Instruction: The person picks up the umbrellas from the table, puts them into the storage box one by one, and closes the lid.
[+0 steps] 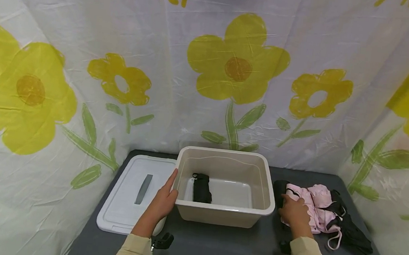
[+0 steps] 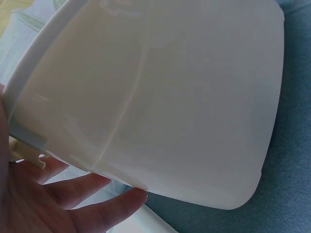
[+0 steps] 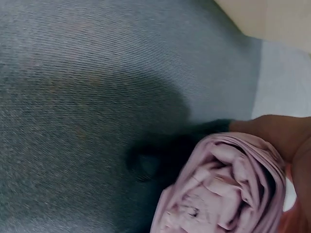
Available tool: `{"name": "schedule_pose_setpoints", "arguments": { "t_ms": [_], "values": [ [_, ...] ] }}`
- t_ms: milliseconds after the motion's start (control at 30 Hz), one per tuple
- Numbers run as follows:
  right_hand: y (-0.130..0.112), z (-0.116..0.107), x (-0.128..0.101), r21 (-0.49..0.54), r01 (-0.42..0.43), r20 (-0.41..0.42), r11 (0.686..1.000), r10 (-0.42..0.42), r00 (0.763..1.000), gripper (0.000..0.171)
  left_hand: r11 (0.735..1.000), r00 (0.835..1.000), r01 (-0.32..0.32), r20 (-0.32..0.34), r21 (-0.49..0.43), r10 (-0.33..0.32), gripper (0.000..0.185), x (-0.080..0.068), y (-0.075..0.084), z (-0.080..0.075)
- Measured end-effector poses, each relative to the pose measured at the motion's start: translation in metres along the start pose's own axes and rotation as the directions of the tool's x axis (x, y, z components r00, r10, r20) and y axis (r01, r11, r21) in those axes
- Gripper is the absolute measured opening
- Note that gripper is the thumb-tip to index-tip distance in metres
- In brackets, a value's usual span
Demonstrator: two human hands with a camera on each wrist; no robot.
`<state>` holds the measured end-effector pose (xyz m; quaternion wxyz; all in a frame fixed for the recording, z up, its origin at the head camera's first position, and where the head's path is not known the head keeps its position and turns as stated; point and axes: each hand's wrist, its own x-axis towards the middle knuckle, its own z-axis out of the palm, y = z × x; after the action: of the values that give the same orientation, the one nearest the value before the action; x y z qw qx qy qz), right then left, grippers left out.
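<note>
A beige plastic bin (image 1: 267, 191) stands in the middle of the grey table, and a folded black umbrella (image 1: 202, 188) lies inside it. My left hand (image 1: 168, 191) rests with straight fingers (image 2: 104, 206) against the bin's left outer wall (image 2: 160, 97). To the right of the bin, my right hand (image 1: 290, 206) grips a folded pink umbrella (image 1: 318, 203). The right wrist view shows that bunched pink fabric (image 3: 218, 191) with my hand wrapped round it. The umbrella's dark handle end (image 1: 279, 187) points toward the bin.
A white lid (image 1: 127, 196) with a grey handle lies flat to the left of the bin. Another black umbrella (image 1: 353, 234) lies at the far right beside the pink one. A flower-printed sheet (image 1: 232, 72) walls in the table on three sides.
</note>
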<state>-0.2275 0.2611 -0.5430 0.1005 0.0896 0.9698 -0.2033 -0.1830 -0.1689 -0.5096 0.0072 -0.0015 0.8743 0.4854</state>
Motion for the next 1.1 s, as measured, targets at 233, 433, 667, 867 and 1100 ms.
{"name": "schedule_pose_setpoints", "arguments": {
  "t_ms": [233, 433, 667, 867, 1100],
  "values": [
    [0.004, 0.01, 0.002, 0.014, -0.005, -0.055, 1.0, 0.006, 0.998, 0.059, 1.0, 1.0, 0.013, 0.008, -0.005, -0.013, 0.065, 0.0, -0.002, 0.001],
    [0.005, 0.005, -0.003, 0.057, 0.0, -0.094, 0.998, 0.005, 0.996, 0.057, 1.0, 1.0, 0.005, 0.001, -0.012, -0.005, 0.066, 0.001, -0.002, 0.0],
    [0.015, 0.002, -0.004, 0.019, 0.163, -0.224, 0.986, -0.155, 0.962, 0.053, 1.0, 1.0, 0.005, -0.001, -0.008, -0.005, 0.065, 0.001, -0.003, 0.0],
    [0.017, -0.004, -0.009, 0.078, 0.234, -0.258, 0.969, -0.207, 0.944, 0.053, 1.0, 1.0, -0.003, -0.008, -0.008, 0.003, 0.065, 0.001, -0.003, 0.0],
    [0.012, -0.013, -0.019, 0.244, 0.182, -0.187, 0.953, -0.138, 0.973, 0.055, 1.0, 1.0, -0.004, 0.001, -0.018, 0.004, 0.065, 0.001, -0.003, 0.0]
  ]
}}
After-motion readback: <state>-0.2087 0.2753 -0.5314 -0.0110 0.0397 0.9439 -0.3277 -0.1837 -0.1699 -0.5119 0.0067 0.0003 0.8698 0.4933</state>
